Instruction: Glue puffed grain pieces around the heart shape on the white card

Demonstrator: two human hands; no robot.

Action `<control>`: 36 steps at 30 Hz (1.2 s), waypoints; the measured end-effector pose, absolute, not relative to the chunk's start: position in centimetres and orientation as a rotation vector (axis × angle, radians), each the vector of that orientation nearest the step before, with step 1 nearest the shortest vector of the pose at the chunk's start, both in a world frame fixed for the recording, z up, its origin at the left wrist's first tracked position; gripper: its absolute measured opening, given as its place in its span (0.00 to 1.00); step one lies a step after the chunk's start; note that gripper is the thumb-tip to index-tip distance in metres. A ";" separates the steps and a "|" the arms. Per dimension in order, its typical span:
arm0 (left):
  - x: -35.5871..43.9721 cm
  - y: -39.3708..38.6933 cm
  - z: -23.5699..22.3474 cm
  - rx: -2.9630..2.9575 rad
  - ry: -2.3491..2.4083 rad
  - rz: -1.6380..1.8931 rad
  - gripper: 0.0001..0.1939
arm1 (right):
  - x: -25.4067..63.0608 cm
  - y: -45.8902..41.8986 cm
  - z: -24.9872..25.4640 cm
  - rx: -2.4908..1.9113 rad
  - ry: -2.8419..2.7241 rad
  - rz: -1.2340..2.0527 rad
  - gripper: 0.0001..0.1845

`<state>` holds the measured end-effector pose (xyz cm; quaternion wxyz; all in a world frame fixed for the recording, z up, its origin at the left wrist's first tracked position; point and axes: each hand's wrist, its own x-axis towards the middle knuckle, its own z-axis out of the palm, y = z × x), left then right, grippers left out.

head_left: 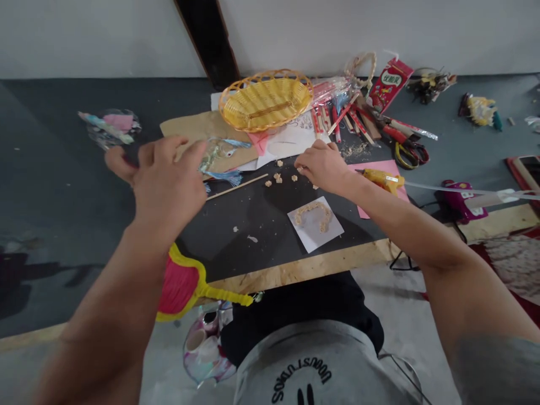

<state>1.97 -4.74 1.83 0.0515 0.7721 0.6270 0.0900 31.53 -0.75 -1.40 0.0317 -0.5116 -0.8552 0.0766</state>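
My left hand (162, 180) hovers above the dark table with its fingers spread and nothing in it, close to a clear packet with blue tassels (219, 160). My right hand (323, 166) rests on the table with its fingers curled down onto several small beige popcorn-like pieces (278, 178). What the fingertips pinch is hidden. In front of that hand lies a white paper square (316, 228) with an arch of the same beige pieces (313, 214) on it. A thin wooden stick (236, 187) lies between my hands.
A yellow woven basket (265, 101) stands at the back. Behind my right hand lie a yellow glue gun (382, 179) on pink paper, red-handled tools (400, 138), chopstick packets and a red carton (390, 84). A pink and yellow fan (183, 287) overhangs the table's wooden front edge (304, 269).
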 end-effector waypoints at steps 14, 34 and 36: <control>10.2 -17.9 -2.6 2.660 1.196 0.369 0.16 | 31.1 -14.7 -4.5 -1.469 -2.461 0.226 0.08; 12.1 -17.8 -3.8 2.756 1.337 0.160 0.22 | 33.5 -19.3 -4.4 -1.435 -2.165 0.271 0.06; 12.2 -17.7 -3.8 2.778 1.338 0.153 0.22 | 33.8 -19.4 -4.6 -1.450 -2.155 0.288 0.06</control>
